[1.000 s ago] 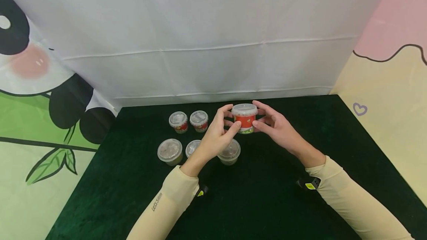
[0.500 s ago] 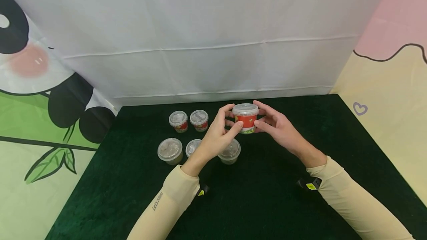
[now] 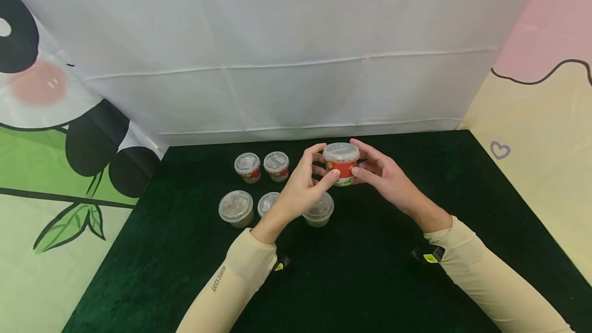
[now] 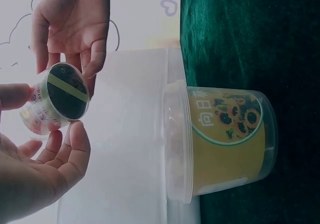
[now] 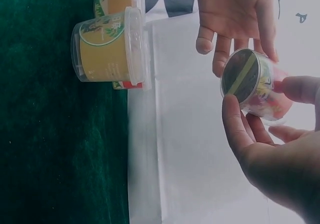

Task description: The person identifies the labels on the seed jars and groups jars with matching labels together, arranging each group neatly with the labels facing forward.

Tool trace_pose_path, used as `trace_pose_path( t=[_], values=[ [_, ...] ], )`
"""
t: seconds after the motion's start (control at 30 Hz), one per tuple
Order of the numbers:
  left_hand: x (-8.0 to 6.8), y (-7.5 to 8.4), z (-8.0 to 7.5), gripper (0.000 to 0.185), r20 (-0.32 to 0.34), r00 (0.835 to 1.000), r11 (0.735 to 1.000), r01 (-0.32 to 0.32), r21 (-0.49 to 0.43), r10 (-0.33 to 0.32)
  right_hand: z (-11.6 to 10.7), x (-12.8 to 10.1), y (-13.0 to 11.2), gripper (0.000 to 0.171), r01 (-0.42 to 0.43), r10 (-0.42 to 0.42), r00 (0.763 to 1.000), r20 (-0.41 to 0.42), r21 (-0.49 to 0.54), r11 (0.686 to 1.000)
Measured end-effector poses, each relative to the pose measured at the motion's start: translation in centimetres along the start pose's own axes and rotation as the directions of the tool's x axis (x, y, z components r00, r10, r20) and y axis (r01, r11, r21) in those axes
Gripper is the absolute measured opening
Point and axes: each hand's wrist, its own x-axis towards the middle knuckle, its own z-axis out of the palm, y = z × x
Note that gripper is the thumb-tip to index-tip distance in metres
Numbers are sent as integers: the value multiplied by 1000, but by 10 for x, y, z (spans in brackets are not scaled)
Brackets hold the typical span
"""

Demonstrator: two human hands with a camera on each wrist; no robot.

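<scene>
You hold the small red-labelled clear plastic tub (image 3: 341,164) aloft over the green cloth, left hand (image 3: 301,185) and right hand (image 3: 385,178) pinching its sides; light, slick, thin-walled, so grip below the lid's rim.

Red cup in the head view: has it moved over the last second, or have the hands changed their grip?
Barely. The red cup drifted slightly up and to the right, and both hands went with it. The left hand and right hand still hold it between their fingertips, above the table; nothing was let go. The five other cups stand where they were.
</scene>
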Motion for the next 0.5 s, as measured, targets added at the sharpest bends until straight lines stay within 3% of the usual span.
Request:
trace_pose_path(
  t=[0.5],
  values=[
    [-1, 0, 1, 67, 10, 1000, 1000, 20, -9, -20, 1, -1, 3, 70, -57, 57, 997, 44, 7, 998]
  ],
)
